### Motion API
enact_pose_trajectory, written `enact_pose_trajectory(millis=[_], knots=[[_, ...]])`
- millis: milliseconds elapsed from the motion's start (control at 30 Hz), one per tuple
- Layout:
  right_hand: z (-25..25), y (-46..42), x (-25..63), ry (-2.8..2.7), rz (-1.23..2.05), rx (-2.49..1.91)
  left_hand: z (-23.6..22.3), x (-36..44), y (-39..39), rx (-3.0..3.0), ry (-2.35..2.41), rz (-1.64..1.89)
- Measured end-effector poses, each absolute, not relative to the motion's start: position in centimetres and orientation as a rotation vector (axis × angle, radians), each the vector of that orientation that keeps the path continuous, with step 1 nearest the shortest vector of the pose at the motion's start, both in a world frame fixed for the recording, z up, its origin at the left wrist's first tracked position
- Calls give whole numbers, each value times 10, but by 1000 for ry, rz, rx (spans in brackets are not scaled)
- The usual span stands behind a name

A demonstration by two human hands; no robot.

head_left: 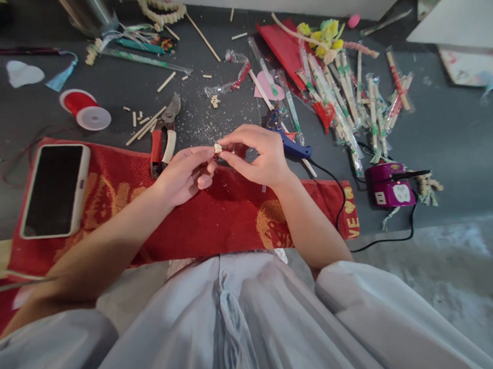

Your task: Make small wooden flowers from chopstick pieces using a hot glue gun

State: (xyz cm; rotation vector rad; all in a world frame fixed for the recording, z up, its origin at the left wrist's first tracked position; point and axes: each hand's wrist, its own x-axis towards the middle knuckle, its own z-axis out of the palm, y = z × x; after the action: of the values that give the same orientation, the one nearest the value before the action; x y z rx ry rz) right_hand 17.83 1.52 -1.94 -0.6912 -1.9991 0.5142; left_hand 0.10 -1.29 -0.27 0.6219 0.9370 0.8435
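Note:
Between the fingertips of both hands is a small cluster of cut wooden stick pieces [218, 149], pale cream in colour. My left hand [189, 172] pinches it from the left, the other fingers curled below. From the right, my right hand [259, 154] meets it with thumb and forefinger; the fingers partly cover it. Both hands are above the far edge of a red towel [210, 227]. Left of them lie pruning shears [166, 129] with one red and one white handle. A blue glue gun [293, 145] rests just beyond my right hand.
A phone [54, 190] lies on the towel's left end, near a red ribbon spool [81, 105]. Loose cut sticks [148, 124] and crumbs are scattered ahead. Wrapped sticks [339, 101] pile at the right, near a purple power socket [390, 185] and a black cord [410, 231].

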Motion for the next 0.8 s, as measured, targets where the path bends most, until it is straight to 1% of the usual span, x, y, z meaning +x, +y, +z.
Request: enact_pose_trajectory(millis=[467,800], knots=[[-15,14,178,-1970,588,-753,-17,-4,-13,760,848,952],[-13,14,178,-2004,616,-806,-23,-1,-14,928,938,1102]])
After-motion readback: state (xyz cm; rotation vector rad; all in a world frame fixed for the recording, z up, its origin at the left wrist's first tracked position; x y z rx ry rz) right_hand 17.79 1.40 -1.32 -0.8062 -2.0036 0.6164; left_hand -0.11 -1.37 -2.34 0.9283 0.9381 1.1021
